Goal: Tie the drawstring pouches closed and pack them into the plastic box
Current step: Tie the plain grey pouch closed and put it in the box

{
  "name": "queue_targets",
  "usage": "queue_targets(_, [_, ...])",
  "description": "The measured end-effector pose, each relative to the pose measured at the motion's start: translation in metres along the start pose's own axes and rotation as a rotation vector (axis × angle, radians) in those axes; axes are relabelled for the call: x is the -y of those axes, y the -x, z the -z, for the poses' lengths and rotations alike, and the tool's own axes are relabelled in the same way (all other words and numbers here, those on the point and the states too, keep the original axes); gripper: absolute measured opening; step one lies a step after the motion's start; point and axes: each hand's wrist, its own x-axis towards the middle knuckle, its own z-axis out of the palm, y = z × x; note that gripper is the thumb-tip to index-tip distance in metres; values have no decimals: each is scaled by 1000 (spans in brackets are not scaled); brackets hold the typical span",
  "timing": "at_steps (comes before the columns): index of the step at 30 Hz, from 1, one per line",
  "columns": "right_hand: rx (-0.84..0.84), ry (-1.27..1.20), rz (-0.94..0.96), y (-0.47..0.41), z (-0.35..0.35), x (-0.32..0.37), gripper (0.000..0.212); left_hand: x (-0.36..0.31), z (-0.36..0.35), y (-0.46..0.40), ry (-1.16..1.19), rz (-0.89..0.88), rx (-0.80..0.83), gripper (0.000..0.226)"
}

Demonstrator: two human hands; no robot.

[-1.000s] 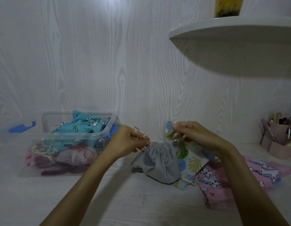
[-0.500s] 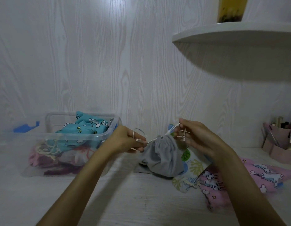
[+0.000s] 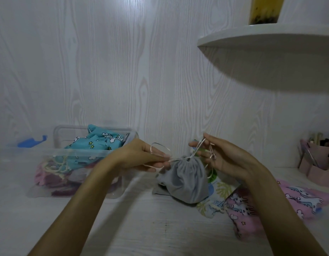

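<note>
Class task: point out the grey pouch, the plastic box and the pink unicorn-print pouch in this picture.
grey pouch point(image 3: 187, 180): head view, middle of its gathered body.
plastic box point(image 3: 82, 152): head view, near rim.
pink unicorn-print pouch point(image 3: 296, 198): head view, printed cloth.

My left hand point(image 3: 141, 157) pinches one loop of the cord point(image 3: 180, 159), and my right hand point(image 3: 228, 159) holds the other end, wound over its fingers point(image 3: 206, 156). Between them the grey pouch point(image 3: 185, 179) sits gathered shut on the surface point(image 3: 141, 228). Under and beside it lie a leaf-print pouch point(image 3: 221, 191) and a pink pouch point(image 3: 252, 209). On my left the clear box point(image 3: 82, 156) holds a teal pouch point(image 3: 97, 143) on top of others. A shelf point(image 3: 270, 36) hangs on the upper right.
</note>
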Motion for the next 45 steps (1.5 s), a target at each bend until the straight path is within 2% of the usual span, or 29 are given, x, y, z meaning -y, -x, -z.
queue_targets(2, [11, 114, -80, 6, -6, 3, 30, -3, 1, 0, 224, 14, 14, 21])
queue_targets(5, [13, 290, -162, 9, -12, 4, 29, -4, -6, -8, 562, 2, -103, 19])
queue_targets(7, [-14, 324, -194, 6, -14, 2, 30, -1, -14, -13, 605, 39, -165, 26])
queue_targets(9, [-38, 322, -227, 3, -13, -2, 30, 4, -23, -13, 373, 126, -215, 42])
queue_targets(11, [-49, 337, -251, 0, -11, -6, 30, 7, -27, -11, -35, 162, -250, 54])
queue_targets(14, [-76, 337, -267, -2, -9, -9, 30, 9, -25, -13, -526, -14, -378, 46])
queue_targets(17, [-83, 332, -275, -2, -9, -10, 30, 6, -23, -8, -838, -96, -472, 42])
queue_targets(19, [-86, 333, -277, -3, -9, -10, 30, 4, -24, -6, -900, -71, -410, 42])
queue_targets(23, [-73, 327, -271, -2, -12, -10, 30, 10, -33, -12, -871, -17, -206, 41])
queue_targets(25, [-54, 309, -270, -2, -14, -11, 31, 18, -37, -21, -818, 6, -165, 46])
queue_targets(28, [-21, 314, -267, -2, -18, -12, 30, 29, -41, -30, -657, 10, -193, 42])
queue_targets(31, [12, 290, -259, -1, -20, -11, 29, 31, -44, -31, -354, -5, -197, 40])
queue_targets(35, [34, 255, -260, 0, -19, -8, 29, 28, -51, -26, -119, -132, -242, 22])
queue_targets(38, [-79, 247, -213, -3, -15, -9, 31, 23, -52, -25, 162, -97, -262, 22])
queue_targets(41, [-292, 618, -139, -5, -9, -11, 32, 19, -47, -25, 471, -1, -162, 19])
queue_targets(43, [-299, 827, -183, -2, -6, -11, 33, 20, -40, -25, 387, 18, -167, 17])
queue_targets(45, [-200, 954, -267, 2, -8, -10, 35, 20, -31, -23, 198, 36, -200, 19])
